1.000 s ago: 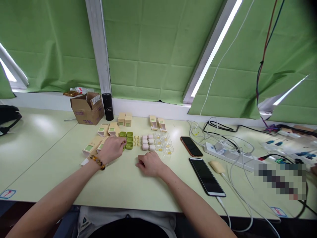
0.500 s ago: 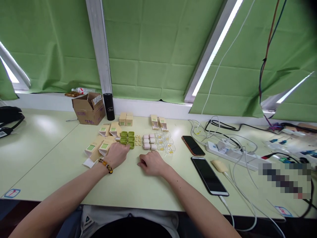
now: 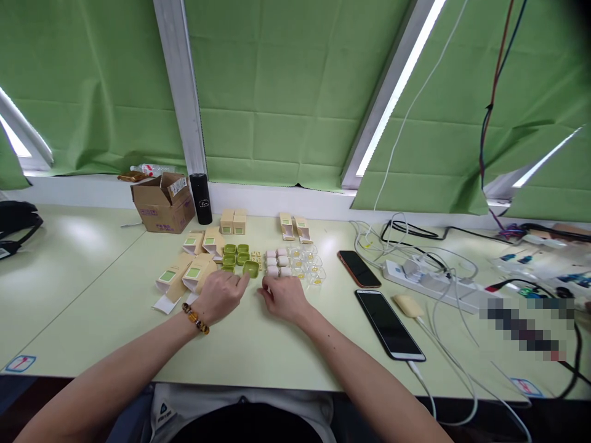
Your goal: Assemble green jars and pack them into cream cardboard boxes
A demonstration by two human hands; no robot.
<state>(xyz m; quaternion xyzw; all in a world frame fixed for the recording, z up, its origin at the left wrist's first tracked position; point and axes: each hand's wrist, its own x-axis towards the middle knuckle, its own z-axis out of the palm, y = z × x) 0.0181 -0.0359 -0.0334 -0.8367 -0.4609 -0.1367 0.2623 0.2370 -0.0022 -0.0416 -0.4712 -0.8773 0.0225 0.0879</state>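
A small green square cup (image 3: pixel 250 269) is in my left hand (image 3: pixel 223 298), pinched at its near side and tilted with its hollow toward me. More green cups (image 3: pixel 236 253) stand in a block just behind it. Tiny yellow pieces (image 3: pixel 257 255) lie to the right of that block, then rows of pale pink rounded blocks (image 3: pixel 277 261). Clear little cups with yellow bits (image 3: pixel 306 265) sit beside those. My right hand (image 3: pixel 285 298) is closed just in front of the pink blocks, fingers curled; whatever they may hold is hidden.
Opened cream cartons (image 3: pixel 173 275) lie left of the cups, and further cartons (image 3: pixel 233 222) stand behind. At the back left are a brown cardboard box (image 3: pixel 164 204) and a black bottle (image 3: pixel 201 199). Two phones (image 3: pixel 390 325), a power strip (image 3: pixel 434 287) and tangled cables fill the right.
The front right green cup has left its block and tilted in my left hand, which has moved slightly right. My right hand has shifted a little toward the pink blocks.
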